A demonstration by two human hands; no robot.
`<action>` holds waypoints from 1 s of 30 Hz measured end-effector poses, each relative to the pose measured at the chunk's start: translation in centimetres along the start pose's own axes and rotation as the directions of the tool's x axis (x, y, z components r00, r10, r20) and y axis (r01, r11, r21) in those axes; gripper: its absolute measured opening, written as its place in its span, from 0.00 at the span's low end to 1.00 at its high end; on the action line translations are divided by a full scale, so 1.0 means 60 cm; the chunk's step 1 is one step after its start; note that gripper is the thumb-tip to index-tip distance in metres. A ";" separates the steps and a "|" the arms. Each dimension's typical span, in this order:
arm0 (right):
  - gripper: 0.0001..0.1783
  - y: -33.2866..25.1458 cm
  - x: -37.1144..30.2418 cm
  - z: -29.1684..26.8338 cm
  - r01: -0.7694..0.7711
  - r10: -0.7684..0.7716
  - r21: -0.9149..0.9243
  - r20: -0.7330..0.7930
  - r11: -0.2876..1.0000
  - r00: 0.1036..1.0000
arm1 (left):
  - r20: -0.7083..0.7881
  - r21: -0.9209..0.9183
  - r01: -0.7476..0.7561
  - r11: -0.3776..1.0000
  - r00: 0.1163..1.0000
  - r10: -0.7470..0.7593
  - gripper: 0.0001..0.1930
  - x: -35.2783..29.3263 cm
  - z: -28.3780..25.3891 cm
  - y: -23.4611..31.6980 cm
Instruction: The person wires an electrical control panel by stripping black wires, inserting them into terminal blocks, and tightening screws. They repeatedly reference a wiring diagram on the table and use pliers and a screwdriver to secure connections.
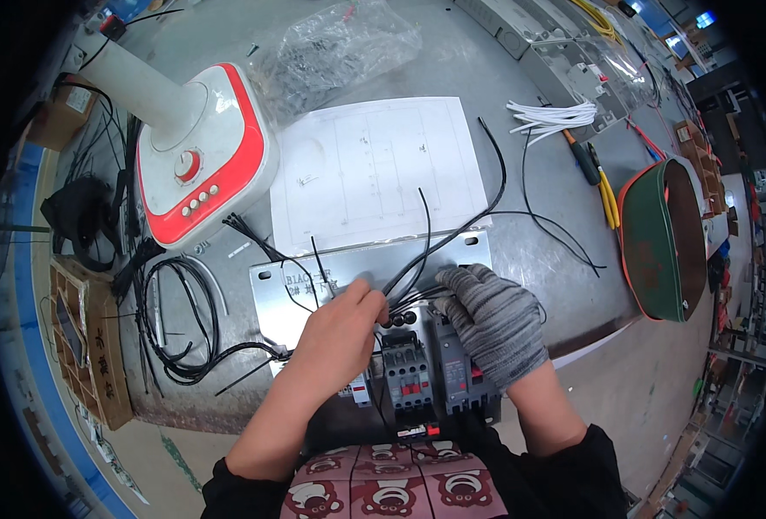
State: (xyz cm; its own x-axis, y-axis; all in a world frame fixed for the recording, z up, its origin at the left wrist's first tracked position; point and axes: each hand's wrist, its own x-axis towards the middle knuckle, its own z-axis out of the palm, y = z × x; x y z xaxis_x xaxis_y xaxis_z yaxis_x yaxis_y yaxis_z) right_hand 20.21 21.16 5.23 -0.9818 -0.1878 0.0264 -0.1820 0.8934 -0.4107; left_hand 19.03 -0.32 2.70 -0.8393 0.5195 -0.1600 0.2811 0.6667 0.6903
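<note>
My bare left hand (344, 333) is closed, its fingertips pinched at a bundle of black wires (418, 298) above the electrical parts. On the other side, my right hand (494, 322), in a grey knitted glove, bends its fingers round the ends of the same wires. Both hands work over a metal mounting plate (271, 290). A dark grey contactor (409, 381) and a larger grey breaker (461, 372) sit on its near part. Beside my left wrist is a small white module (360, 394). A thick black cable (452, 227) arcs away from between my hands. My fingertips are partly hidden.
A printed drawing (383, 164) lies beyond the plate. A white-and-red fan base (214, 164) stands left, near coiled black cable (154, 316). Rightward are a green bin (660, 233), pliers (606, 190), a screwdriver (582, 160) and white sleeving (556, 117). Behind lies a clear plastic bag (340, 52).
</note>
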 end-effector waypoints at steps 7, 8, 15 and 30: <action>0.12 -0.007 0.016 0.000 0.006 0.007 -0.120 0.109 0.993 0.994 | 0.012 -0.025 0.021 0.999 1.000 -0.021 0.08 0.001 -0.003 0.003; 0.12 -0.008 0.016 0.001 0.015 -0.003 -0.128 0.094 0.992 0.996 | 0.015 -0.024 0.023 0.999 1.000 -0.023 0.07 0.001 -0.006 0.007; 0.11 -0.001 0.029 0.014 0.130 -0.120 -0.216 0.059 0.968 0.991 | -0.006 0.128 0.083 0.988 0.997 -0.083 0.11 0.020 0.013 0.009; 0.11 -0.001 0.085 -0.028 0.342 -0.149 -0.458 0.407 0.821 0.901 | -0.023 0.164 0.101 0.981 0.995 -0.099 0.10 0.026 0.028 0.003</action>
State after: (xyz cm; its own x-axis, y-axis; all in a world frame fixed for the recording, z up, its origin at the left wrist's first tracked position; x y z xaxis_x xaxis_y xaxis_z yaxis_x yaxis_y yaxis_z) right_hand 15.11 20.81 6.93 -0.8359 -0.4685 -0.2860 -0.5100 0.8555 0.0892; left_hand 18.57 1.48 1.37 -0.8736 0.4386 -0.2110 0.2672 0.7946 0.5452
